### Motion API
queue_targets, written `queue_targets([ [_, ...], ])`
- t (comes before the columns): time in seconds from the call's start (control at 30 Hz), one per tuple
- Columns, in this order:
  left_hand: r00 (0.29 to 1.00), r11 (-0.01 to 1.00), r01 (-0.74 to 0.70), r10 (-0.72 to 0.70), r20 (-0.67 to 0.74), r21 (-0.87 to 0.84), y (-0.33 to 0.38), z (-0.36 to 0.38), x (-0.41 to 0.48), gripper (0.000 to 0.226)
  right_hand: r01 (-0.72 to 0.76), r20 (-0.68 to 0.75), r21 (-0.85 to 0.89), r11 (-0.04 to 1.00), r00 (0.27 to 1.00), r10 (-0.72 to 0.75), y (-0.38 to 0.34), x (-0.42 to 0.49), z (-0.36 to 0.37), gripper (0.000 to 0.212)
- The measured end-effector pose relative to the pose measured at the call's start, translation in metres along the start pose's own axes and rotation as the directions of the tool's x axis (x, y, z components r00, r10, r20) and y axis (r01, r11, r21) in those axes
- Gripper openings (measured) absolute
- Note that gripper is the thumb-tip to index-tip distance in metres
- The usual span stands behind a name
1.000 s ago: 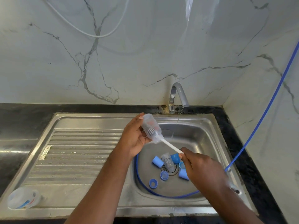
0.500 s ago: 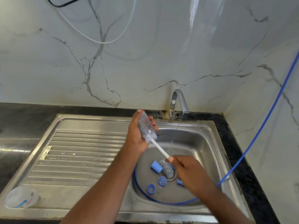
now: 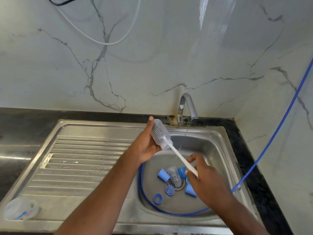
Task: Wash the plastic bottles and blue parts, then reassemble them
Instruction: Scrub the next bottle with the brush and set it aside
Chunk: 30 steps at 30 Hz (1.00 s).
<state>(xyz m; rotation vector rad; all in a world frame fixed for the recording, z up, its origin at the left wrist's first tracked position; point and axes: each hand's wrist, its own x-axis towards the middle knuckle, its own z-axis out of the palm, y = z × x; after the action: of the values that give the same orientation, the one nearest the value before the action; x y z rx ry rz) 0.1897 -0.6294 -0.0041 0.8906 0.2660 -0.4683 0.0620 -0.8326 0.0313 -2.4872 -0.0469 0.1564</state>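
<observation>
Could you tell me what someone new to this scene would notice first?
The left hand holds a clear plastic bottle tilted over the sink basin, while the right hand grips a white brush handle pushed into its mouth. Below, blue parts lie around the drain, and the tap runs a thin stream.

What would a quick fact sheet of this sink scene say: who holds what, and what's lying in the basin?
Left hand: grips a tilted clear plastic bottle
Right hand: grips the white brush handle; the brush end is inside that bottle
Tap: thin stream of water running
Basin: second clear bottle lying among loose blue parts; blue hose curving along its wall
Drainboard: clear container at the near left corner
</observation>
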Motion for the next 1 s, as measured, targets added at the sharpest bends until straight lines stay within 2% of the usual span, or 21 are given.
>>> queue_targets([
  [0.07, 0.996, 1.0, 0.02, -0.021, -0.086, -0.012, -0.001, -0.005, -0.001, 0.073, 0.058, -0.016, -0.169, 0.984, 0.998, -0.061, 0.01, 0.0, 0.002, 0.016],
  [0.13, 0.993, 0.99, -0.005, -0.012, -0.121, -0.138, -0.004, -0.005, -0.003, 0.064, 0.045, -0.005, -0.379, 0.924, 0.999, -0.051, 0.015, -0.001, 0.012, 0.023],
  [0.2, 0.994, 0.981, -0.008, -0.014, -0.113, -0.195, -0.009, -0.001, -0.005, 0.064, 0.023, 0.067, -0.391, 0.92, 0.998, 0.004, 0.009, -0.008, 0.019, 0.021],
  [0.27, 0.995, 0.985, -0.033, 0.017, -0.101, -0.167, -0.013, 0.004, -0.007, 0.068, -0.159, 0.229, 0.098, 0.982, 0.964, 0.133, 0.001, -0.009, 0.018, 0.015],
  [0.3, 0.994, 0.986, -0.053, 0.036, -0.105, -0.161, -0.014, 0.004, -0.007, 0.065, -0.33, 0.364, 0.391, 0.859, 0.913, 0.185, -0.003, -0.007, 0.013, 0.019],
  [0.33, 0.995, 0.983, -0.057, 0.041, -0.096, -0.174, -0.014, 0.004, -0.008, 0.062, -0.48, 0.501, 0.566, 0.67, 0.846, 0.183, -0.006, -0.006, 0.005, 0.023],
  [0.37, 0.996, 0.981, -0.06, 0.046, -0.081, -0.187, -0.012, 0.005, -0.008, 0.062, -0.545, 0.564, 0.635, 0.547, 0.812, 0.154, -0.005, -0.004, -0.001, 0.025],
  [0.4, 0.997, 0.978, -0.058, 0.048, -0.056, -0.202, -0.009, 0.007, -0.009, 0.065, -0.535, 0.561, 0.64, 0.551, 0.816, 0.141, -0.002, -0.001, -0.006, 0.026],
  [0.43, 0.997, 0.974, -0.067, 0.059, -0.042, -0.216, -0.007, 0.007, -0.008, 0.068, -0.453, 0.496, 0.604, 0.656, 0.858, 0.135, -0.002, 0.001, -0.008, 0.026],
  [0.47, 0.996, 0.969, -0.084, 0.078, -0.032, -0.232, -0.005, 0.008, -0.007, 0.07, -0.325, 0.39, 0.435, 0.84, 0.909, 0.149, -0.001, 0.003, -0.008, 0.025],
  [0.5, 0.994, 0.964, -0.109, 0.105, -0.029, -0.241, -0.004, 0.009, -0.007, 0.069, -0.192, 0.253, 0.138, 0.972, 0.955, 0.153, 0.0, 0.005, -0.006, 0.023],
  [0.53, 0.992, 0.961, -0.126, 0.123, -0.03, -0.248, -0.004, 0.011, -0.007, 0.067, -0.12, 0.135, -0.128, 0.985, 0.981, 0.137, 0.0, 0.006, -0.005, 0.022],
  [0.6, 0.99, 0.957, -0.144, 0.139, -0.035, -0.252, -0.005, 0.013, -0.007, 0.061, -0.086, -0.013, -0.303, 0.949, 0.996, 0.086, -0.004, 0.006, 0.002, 0.023],
  [0.67, 0.991, 0.96, -0.134, 0.132, -0.025, -0.245, -0.004, 0.016, -0.007, 0.054, -0.053, 0.013, -0.178, 0.983, 0.998, 0.056, -0.007, 0.002, 0.013, 0.026],
  [0.7, 0.992, 0.962, -0.127, 0.127, -0.019, -0.24, -0.002, 0.016, -0.007, 0.049, -0.107, 0.103, 0.043, 0.993, 0.989, 0.102, -0.008, -0.001, 0.014, 0.028],
  [0.73, 0.992, 0.963, -0.123, 0.123, -0.017, -0.24, 0.0, 0.016, -0.008, 0.045, -0.253, 0.264, 0.334, 0.908, 0.95, 0.168, -0.01, -0.003, 0.012, 0.032],
  [0.77, 0.992, 0.959, -0.123, 0.123, -0.015, -0.254, 0.003, 0.015, -0.009, 0.044, -0.427, 0.456, 0.517, 0.742, 0.871, 0.184, -0.011, -0.005, 0.006, 0.036],
  [0.8, 0.992, 0.953, -0.123, 0.126, -0.007, -0.276, 0.005, 0.014, -0.01, 0.044, -0.522, 0.567, 0.582, 0.624, 0.81, 0.148, -0.009, -0.006, -0.001, 0.038],
  [0.87, 0.993, 0.945, -0.111, 0.117, 0.0, -0.308, 0.006, 0.014, -0.012, 0.047, -0.523, 0.575, 0.586, 0.618, 0.807, 0.137, -0.004, -0.002, -0.012, 0.04],
  [0.93, 0.995, 0.941, -0.1, 0.098, -0.022, -0.324, 0.003, 0.015, -0.012, 0.053, -0.398, 0.427, 0.504, 0.767, 0.886, 0.179, 0.002, 0.004, -0.011, 0.034],
  [1.0, 0.994, 0.944, -0.109, 0.098, -0.05, -0.313, -0.002, 0.019, -0.011, 0.051, -0.151, 0.201, 0.123, 0.981, 0.972, 0.125, 0.003, 0.007, -0.005, 0.025],
])
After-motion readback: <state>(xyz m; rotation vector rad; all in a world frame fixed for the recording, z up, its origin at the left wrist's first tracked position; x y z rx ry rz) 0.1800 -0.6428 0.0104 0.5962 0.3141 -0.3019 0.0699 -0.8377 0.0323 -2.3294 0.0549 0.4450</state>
